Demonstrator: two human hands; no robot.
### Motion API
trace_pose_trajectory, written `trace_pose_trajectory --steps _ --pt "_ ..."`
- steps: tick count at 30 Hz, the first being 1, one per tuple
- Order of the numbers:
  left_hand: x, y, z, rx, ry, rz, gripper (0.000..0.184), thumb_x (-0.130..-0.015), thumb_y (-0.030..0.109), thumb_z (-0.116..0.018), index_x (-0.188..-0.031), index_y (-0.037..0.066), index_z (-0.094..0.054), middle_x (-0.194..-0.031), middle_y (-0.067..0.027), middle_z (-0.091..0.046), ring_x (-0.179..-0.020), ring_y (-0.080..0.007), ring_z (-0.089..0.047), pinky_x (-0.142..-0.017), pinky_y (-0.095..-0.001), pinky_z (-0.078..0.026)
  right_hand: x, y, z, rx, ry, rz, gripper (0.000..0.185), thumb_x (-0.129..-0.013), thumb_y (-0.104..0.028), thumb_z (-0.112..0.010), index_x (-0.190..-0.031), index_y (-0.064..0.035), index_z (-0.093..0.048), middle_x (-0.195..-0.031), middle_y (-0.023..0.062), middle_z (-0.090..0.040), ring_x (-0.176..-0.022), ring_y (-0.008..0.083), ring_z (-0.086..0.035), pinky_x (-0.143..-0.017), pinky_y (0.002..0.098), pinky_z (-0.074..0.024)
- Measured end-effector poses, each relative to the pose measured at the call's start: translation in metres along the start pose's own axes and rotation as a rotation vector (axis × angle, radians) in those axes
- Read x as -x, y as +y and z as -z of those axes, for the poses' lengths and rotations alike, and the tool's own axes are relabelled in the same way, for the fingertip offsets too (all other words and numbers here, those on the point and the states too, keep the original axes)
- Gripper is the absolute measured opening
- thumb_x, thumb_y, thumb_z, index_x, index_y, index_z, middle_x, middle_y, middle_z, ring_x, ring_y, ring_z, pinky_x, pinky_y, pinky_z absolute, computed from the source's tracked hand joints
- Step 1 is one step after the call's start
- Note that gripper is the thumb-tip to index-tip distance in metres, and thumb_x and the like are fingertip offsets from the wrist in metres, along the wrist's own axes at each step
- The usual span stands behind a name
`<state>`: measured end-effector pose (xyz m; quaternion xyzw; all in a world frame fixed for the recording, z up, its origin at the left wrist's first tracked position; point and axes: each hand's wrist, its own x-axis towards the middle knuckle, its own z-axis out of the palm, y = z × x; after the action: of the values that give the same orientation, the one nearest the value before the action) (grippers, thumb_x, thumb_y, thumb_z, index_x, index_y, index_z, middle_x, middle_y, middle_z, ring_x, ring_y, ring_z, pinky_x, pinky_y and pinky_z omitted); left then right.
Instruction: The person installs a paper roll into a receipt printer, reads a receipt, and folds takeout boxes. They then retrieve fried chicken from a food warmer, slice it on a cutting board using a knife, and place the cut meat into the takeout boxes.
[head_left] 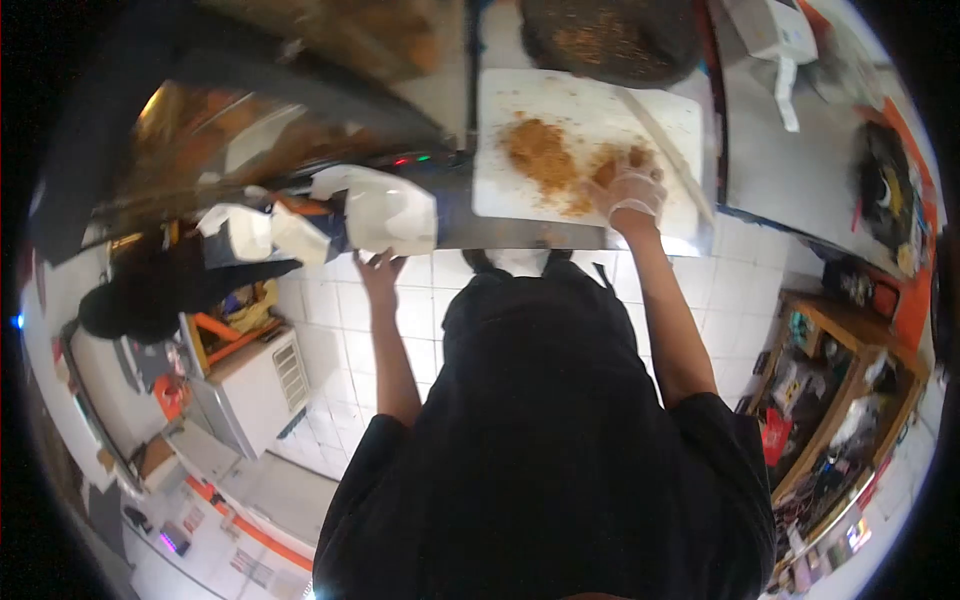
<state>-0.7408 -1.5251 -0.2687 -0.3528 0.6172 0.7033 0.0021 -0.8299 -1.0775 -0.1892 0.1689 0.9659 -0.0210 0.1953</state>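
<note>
My left hand point(381, 270) is at the near edge of an open white paper food box point(392, 215), its fingers gripping the rim from below. My right hand point(632, 192), in a clear plastic glove, is closed over chopped brown meat point(606, 165) on a white cutting board point(500, 195). A larger heap of the chopped meat point(538, 152) spreads to the left of that hand. Diagonally along the board's right side lies a long pale blade-like tool point(668, 150), probably a knife.
Behind the board stands a dark round pan point(612, 40) with brown bits in it. More white paper boxes point(262, 232) are at the left, beside another person in dark clothes point(150, 300). A steel counter point(780, 170) with a small white printer point(770, 28) is at the right.
</note>
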Motion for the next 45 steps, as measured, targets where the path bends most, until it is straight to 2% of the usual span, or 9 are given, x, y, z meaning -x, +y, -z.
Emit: trace_pose_trajectory --steps 10,14,19,21,28,32,35,39,45 --pt "0.007 0.018 -0.017 0.045 -0.031 -0.078 0.091 -0.088 -0.007 -0.062 -0.156 0.014 -0.007 -0.140 -0.0285 -0.037 -0.123 -0.0372 -0.055 -0.092 -0.0440 -0.062 -0.038 0.027 -0.061 -0.015 0.380 0.087 0.038 -0.087 -0.028 -0.070 -0.120 -0.0112 -0.061 -0.115 0.0145 -0.062 -0.110 0.0323 -0.062 -0.090 0.0397 -0.0533" --pt "0.002 0.021 -0.013 0.019 -0.077 -0.073 0.088 -0.087 -0.007 -0.063 -0.155 0.010 -0.009 -0.139 -0.0253 -0.037 -0.123 -0.0341 -0.054 -0.091 -0.0429 -0.062 -0.015 0.013 -0.046 -0.572 0.447 0.045 0.036 -0.082 -0.004 -0.072 -0.115 -0.0089 -0.060 -0.117 0.0149 -0.061 -0.110 0.0325 -0.061 -0.093 0.0380 -0.0513" --pt "-0.001 0.027 -0.012 0.013 -0.071 -0.122 0.084 -0.084 -0.011 -0.063 -0.153 0.004 -0.018 -0.136 -0.0217 -0.039 -0.124 -0.0320 -0.052 -0.083 -0.0370 -0.065 0.071 -0.114 -0.010 -0.814 0.428 0.921 0.032 -0.083 -0.004 -0.070 -0.114 -0.0078 -0.060 -0.122 0.0145 -0.060 -0.112 0.0312 -0.060 -0.095 0.0396 -0.0497" --pt "-0.012 0.017 -0.006 -0.025 -0.085 -0.142 0.080 -0.082 -0.012 -0.064 -0.150 0.000 -0.023 -0.136 -0.0206 -0.038 -0.122 -0.0300 -0.052 -0.082 -0.0353 -0.065 0.083 -0.180 0.005 -0.960 0.141 1.344 0.032 -0.091 -0.020 -0.063 -0.121 -0.0089 -0.061 -0.131 0.0152 -0.057 -0.117 0.0308 -0.058 -0.098 0.0427 -0.0480" --pt "-0.036 -0.009 0.013 -0.367 -0.025 -0.304 0.084 -0.077 0.001 -0.072 -0.148 -0.006 -0.029 -0.138 -0.0302 -0.043 -0.127 -0.0437 -0.047 -0.108 -0.0453 -0.043 0.065 -0.284 -0.021 0.302 0.025 1.137 0.046 -0.089 -0.030 -0.066 -0.133 -0.0167 -0.062 -0.138 0.0161 -0.053 -0.128 0.0353 -0.049 -0.105 0.0441 -0.0429" --pt "-0.038 -0.013 0.010 -0.324 -0.054 -0.359 0.080 -0.080 0.004 -0.072 -0.147 -0.006 -0.030 -0.139 -0.0301 -0.044 -0.129 -0.0411 -0.048 -0.104 -0.0445 -0.047 0.060 -0.260 -0.031 0.080 0.180 1.174 0.045 -0.092 -0.029 -0.065 -0.134 -0.0147 -0.061 -0.140 0.0134 -0.052 -0.129 0.0354 -0.048 -0.107 0.0446 -0.0421" --pt "-0.031 -0.017 0.009 -0.162 -0.101 -0.246 0.070 -0.087 0.007 -0.070 -0.145 -0.005 -0.032 -0.132 -0.0245 -0.052 -0.116 -0.0349 -0.060 -0.084 -0.0397 -0.058 0.060 -0.216 -0.034 -0.113 0.112 1.214 0.043 -0.094 -0.030 -0.062 -0.132 -0.0097 -0.059 -0.129 0.0182 -0.059 -0.122 0.0339 -0.055 -0.104 0.0445 -0.0446" --pt "-0.023 -0.009 0.059 -0.042 -0.201 0.145 0.058 -0.094 0.010 -0.067 -0.141 -0.002 -0.035 -0.120 -0.0187 -0.059 -0.102 -0.0300 -0.068 -0.075 -0.0386 -0.063 0.077 -0.137 0.043 -0.305 -0.302 0.891 0.026 -0.095 -0.020 -0.056 -0.114 -0.0041 -0.062 -0.106 0.0179 -0.067 -0.099 0.0363 -0.064 -0.092 0.0460 -0.0513" --pt "-0.038 0.022 0.108 0.131 0.311 -0.008 0.066 -0.099 0.028 -0.064 -0.146 0.002 -0.026 -0.124 -0.0170 -0.056 -0.102 -0.0290 -0.067 -0.082 -0.0394 -0.060 0.029 -0.116 0.041 -0.044 0.196 0.411 0.045 -0.093 -0.037 -0.064 -0.125 -0.0048 -0.063 -0.122 0.0210 -0.066 -0.106 0.0363 -0.065 -0.096 0.0414 -0.0511"
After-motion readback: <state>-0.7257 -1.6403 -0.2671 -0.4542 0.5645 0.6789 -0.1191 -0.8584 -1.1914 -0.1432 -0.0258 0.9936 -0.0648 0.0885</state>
